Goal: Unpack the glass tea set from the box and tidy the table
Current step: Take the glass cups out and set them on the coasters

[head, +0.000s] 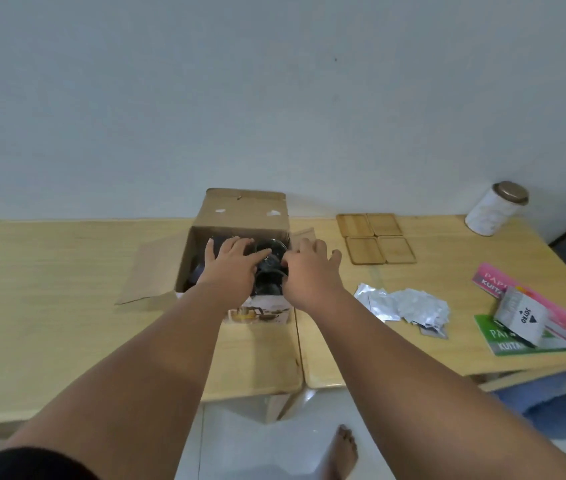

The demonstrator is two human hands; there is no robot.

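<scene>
An open cardboard box [240, 213] stands mid-table with its flaps spread. Dark glass pieces [269, 268] of the tea set show inside it. My left hand [231, 263] reaches into the box from the left, fingers spread over the glass. At the right side of the opening my right hand [309, 268] has its fingers curled at the glass. Whether either hand grips a piece is hidden by the hands themselves.
Several wooden coasters [376, 239] lie right of the box. Crumpled silver foil packets [406, 306] sit nearer, with pink and green booklets [516, 341] and a small grey box [522, 318] at the right edge. A white canister [496, 209] stands far right. The wooden table [49, 271] has a seam near the middle.
</scene>
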